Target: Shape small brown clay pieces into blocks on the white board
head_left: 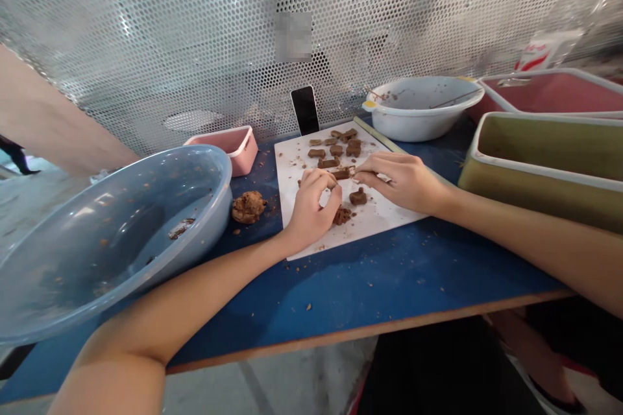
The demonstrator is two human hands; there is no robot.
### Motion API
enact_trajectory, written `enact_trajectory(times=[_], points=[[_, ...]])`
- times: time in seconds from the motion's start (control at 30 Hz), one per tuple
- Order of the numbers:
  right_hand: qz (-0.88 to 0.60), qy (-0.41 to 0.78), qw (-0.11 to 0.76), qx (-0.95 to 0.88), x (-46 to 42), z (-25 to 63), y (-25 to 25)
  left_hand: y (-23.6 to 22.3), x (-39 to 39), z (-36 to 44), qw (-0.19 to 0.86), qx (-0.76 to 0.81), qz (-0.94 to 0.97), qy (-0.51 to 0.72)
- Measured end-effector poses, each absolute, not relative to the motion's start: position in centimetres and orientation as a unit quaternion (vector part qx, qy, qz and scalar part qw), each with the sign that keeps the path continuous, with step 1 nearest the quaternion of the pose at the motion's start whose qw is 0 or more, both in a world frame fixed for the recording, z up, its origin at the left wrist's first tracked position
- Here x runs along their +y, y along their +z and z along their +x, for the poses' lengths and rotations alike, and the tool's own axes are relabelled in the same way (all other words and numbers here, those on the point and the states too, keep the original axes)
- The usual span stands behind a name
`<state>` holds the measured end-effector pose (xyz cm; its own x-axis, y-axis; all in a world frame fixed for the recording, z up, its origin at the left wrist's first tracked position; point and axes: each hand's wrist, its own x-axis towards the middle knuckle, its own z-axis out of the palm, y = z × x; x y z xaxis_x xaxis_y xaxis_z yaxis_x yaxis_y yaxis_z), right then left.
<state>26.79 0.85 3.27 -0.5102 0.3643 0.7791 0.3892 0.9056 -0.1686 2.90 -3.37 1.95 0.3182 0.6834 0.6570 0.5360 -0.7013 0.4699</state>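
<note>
A white board [311, 240] lies on the blue table, with several small brown clay pieces [329, 163] on its far half, some shaped like bones. My left hand [314, 207] is over the board, thumb and forefinger pinched together; whatever is between them is hidden. Opposite it, my right hand [402, 180] has its fingers closed to a pinch at the end of a brown clay bar [342, 173]; what they hold is too small to make out. Nearer me are a small bone-shaped clay piece [358, 196] and a crumbly brown heap [342, 215], partly behind my left thumb.
A large blue basin [214, 207] leans at the left, beside a rough clay lump [248, 207] and a pink box [250, 146]. A phone [305, 110] stands against the perforated metal sheet. Beyond my right arm are a white basin [418, 123] and an olive bin [516, 175].
</note>
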Motion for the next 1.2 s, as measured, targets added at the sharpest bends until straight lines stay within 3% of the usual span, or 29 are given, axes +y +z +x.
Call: enact_trajectory(times=[1.2], points=[[-0.128, -0.002, 0.459, -0.879, 0.36, 26.88, 3.55, 1.43, -3.02, 2.67, 0.068, 0.365, 0.815, 0.445]])
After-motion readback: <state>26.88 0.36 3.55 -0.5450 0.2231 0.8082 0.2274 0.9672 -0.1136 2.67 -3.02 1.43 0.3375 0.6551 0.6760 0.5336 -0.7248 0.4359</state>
